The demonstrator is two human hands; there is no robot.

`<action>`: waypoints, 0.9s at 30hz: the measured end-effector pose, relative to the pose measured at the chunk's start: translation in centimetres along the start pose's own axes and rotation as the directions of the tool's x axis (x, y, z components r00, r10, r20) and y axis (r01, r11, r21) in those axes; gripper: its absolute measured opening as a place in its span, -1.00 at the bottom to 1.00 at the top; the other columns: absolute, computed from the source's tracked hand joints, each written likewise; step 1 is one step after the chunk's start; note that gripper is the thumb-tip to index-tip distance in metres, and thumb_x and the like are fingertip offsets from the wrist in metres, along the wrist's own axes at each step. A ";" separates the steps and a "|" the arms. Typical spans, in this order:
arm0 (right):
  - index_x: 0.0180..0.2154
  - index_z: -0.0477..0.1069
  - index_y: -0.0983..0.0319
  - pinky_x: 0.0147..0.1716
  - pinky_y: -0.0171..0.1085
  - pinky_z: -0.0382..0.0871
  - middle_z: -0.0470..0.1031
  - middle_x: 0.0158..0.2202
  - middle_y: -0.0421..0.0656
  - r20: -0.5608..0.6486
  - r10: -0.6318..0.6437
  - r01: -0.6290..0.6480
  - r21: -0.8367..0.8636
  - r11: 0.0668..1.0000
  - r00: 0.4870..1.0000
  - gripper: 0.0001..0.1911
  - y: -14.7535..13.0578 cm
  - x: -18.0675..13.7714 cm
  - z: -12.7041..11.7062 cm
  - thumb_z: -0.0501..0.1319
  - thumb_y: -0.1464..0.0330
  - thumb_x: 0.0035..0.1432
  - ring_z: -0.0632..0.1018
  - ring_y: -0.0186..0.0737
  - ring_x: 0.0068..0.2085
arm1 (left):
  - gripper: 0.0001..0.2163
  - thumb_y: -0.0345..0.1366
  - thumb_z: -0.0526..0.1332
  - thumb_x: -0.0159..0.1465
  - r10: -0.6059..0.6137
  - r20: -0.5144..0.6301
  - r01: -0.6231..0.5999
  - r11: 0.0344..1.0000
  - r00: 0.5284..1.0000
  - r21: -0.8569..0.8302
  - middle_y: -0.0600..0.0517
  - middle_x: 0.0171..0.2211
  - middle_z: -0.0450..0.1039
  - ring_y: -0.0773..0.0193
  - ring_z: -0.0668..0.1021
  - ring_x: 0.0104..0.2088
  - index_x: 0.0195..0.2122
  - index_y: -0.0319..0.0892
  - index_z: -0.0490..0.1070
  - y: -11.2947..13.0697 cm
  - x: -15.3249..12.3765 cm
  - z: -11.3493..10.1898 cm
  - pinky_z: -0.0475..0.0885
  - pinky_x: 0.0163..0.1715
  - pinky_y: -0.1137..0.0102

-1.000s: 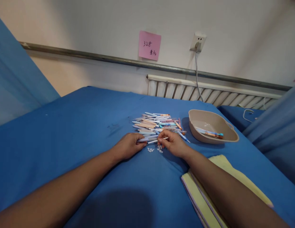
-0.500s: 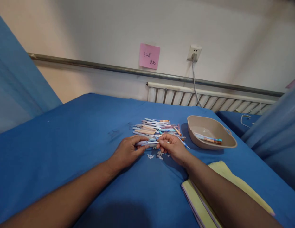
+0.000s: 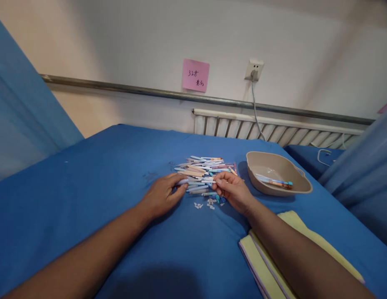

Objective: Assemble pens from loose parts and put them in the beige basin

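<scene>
My left hand (image 3: 163, 193) is closed on a pale lavender pen barrel (image 3: 182, 182), pinched between thumb and fingers. Opposite it, my right hand (image 3: 233, 192) pinches the end of a thin white pen refill (image 3: 207, 181). Whether the refill still sits inside the barrel I cannot tell. Behind and beneath both hands lies a pile of pen parts (image 3: 193, 169), with peach, blue and grey barrels and white sticks. Small white pieces (image 3: 210, 202) and a few blue ones (image 3: 223, 199) are scattered on the blue sheet in front of the pile.
To the right of the pile stands a beige plastic basin (image 3: 252, 164) with several pens (image 3: 272, 181) in it. A folded yellow cloth (image 3: 301, 226) lies under my right forearm. Behind the blue-covered table (image 3: 87, 199) are a radiator (image 3: 230, 124) and a metal rail (image 3: 143, 90).
My hands have moved slightly apart, showing more of the white refill between them. More barrels and the small blue pieces below the hands are now visible.
</scene>
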State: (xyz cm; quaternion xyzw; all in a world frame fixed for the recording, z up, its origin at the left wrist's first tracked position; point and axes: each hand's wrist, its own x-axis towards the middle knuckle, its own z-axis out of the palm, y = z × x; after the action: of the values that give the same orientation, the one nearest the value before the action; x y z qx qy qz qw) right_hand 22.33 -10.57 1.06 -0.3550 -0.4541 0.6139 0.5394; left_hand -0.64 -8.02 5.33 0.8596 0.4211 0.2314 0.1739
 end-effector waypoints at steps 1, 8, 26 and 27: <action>-0.37 0.35 0.22 -0.60 -0.41 0.18 0.47 -0.50 -0.23 0.007 -0.004 0.004 -0.010 1.000 1.000 -0.69 0.0 0.0 0.0 0.34 0.18 -0.09 0.35 -0.42 -0.57 | -0.69 -0.16 -0.01 0.27 0.005 0.010 -0.005 1.000 1.000 0.020 -0.03 -0.19 0.48 0.20 0.48 -0.18 -0.12 -0.16 0.42 0.0 0.0 0.0 0.32 -0.15 0.36; -0.35 0.34 0.22 -0.60 -0.41 0.19 0.48 -0.49 -0.22 0.031 -0.026 0.028 -0.070 0.997 0.999 -0.68 0.4 0.2 -0.2 0.32 0.15 -0.07 0.36 -0.42 -0.57 | -0.70 -0.18 0.00 0.27 0.043 0.051 -0.046 0.997 0.998 0.058 -0.01 -0.20 0.48 0.21 0.47 -0.21 -0.11 -0.13 0.42 0.2 -0.1 0.3 0.32 -0.16 0.35; -0.36 0.32 0.19 -0.48 -0.34 0.30 0.46 -0.47 -0.23 -0.003 -0.121 0.110 -0.385 0.916 0.993 -0.70 0.3 -0.1 0.8 0.22 0.10 0.03 0.42 -0.36 -0.51 | -0.70 -0.19 0.00 0.28 0.061 0.132 -0.081 0.986 0.989 0.148 -0.04 -0.21 0.49 0.18 0.48 -0.20 -0.06 -0.10 0.41 -0.3 -0.3 1.2 0.32 -0.18 0.35; -0.32 0.33 0.19 -0.44 -0.32 0.32 0.45 -0.44 -0.22 0.003 -0.138 0.126 -0.427 0.895 0.990 -0.72 0.3 -0.3 1.0 0.19 0.11 0.07 0.44 -0.34 -0.47 | -0.70 -0.19 0.00 0.29 0.061 0.150 -0.082 0.986 0.987 0.144 -0.04 -0.20 0.49 0.17 0.48 -0.20 -0.05 -0.10 0.41 -0.2 -0.3 1.3 0.32 -0.18 0.36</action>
State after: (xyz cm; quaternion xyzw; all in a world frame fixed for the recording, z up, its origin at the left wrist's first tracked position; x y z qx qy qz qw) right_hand 21.32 -11.04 1.06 -0.4409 -0.5928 0.4570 0.4953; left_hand -0.21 -8.27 4.04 0.8993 0.3923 0.1423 0.1306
